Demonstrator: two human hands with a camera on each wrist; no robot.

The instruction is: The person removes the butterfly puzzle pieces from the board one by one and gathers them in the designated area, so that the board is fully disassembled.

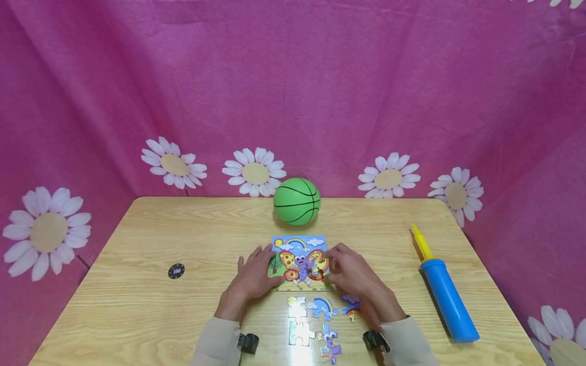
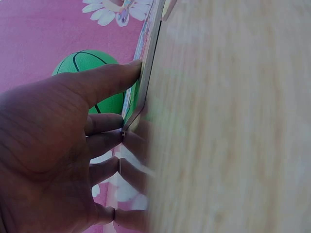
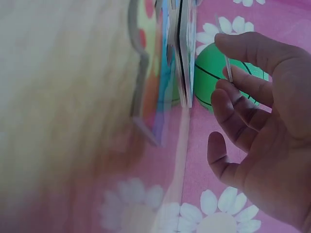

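Observation:
A butterfly picture puzzle [image 1: 289,284] lies flat on the wooden table, framed by both hands. At its left side, my left hand [image 1: 254,272] rests with thumb and fingers extended, the thumb [image 2: 114,77] touching the puzzle's edge. My right hand [image 1: 354,269] is at the right side, over the butterfly's right wing. Between its thumb and fingertips it pinches a thin puzzle piece [image 3: 229,69], seen edge-on in the right wrist view. The held piece's picture is mostly hidden by the fingers. Dark gaps show in the right wing.
Several loose puzzle pieces [image 1: 324,308] lie in front of the puzzle, one beside the right wrist. Behind stands a green ball [image 1: 296,201]. A black chip [image 1: 176,271] marked 100 is to the left, and a blue hand pump [image 1: 449,301] with a yellow nozzle lies right.

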